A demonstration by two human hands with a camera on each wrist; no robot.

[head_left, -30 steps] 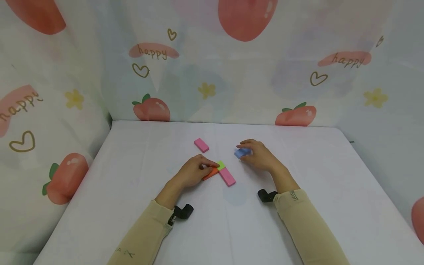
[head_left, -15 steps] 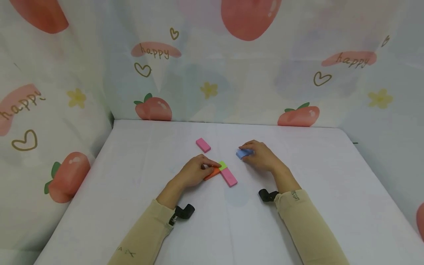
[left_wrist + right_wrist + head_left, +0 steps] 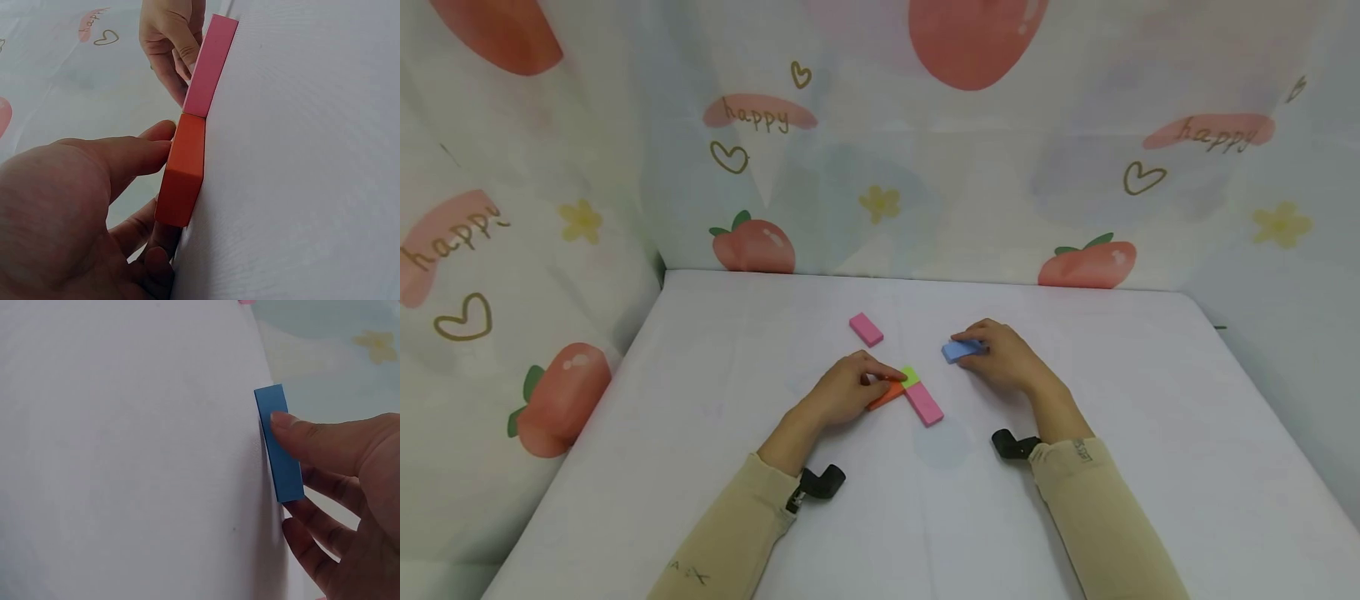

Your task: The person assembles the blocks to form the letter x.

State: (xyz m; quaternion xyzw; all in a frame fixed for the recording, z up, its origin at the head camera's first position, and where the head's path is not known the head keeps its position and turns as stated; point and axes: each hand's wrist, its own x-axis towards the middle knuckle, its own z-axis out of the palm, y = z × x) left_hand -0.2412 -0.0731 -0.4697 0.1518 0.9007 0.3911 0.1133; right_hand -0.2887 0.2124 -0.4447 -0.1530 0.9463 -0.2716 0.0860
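My left hand (image 3: 842,387) reaches over an orange block (image 3: 886,394), its thumb at the block's upper edge. The index finger stretches onto a small yellow-green block (image 3: 911,377) at the orange block's far end. A pink block (image 3: 925,405) adjoins the green one and slants toward me. In the left wrist view, the orange block (image 3: 181,169) partly hides the fingers behind it. Farther right, my right hand (image 3: 1003,357) pinches a blue block (image 3: 958,350); in the right wrist view, the thumb presses the face of the blue block (image 3: 284,462), with the other fingers behind it.
Another pink block (image 3: 867,330) lies by itself farther back, beyond my left hand. Everything is on a white-covered table (image 3: 775,325). A patterned cloth backdrop (image 3: 955,192) rises behind its far edge and along the left side.
The scene has shifted slightly right in the head view. More of the blue block shows beyond the right hand's fingertips. My left hand stays on the orange and green blocks.
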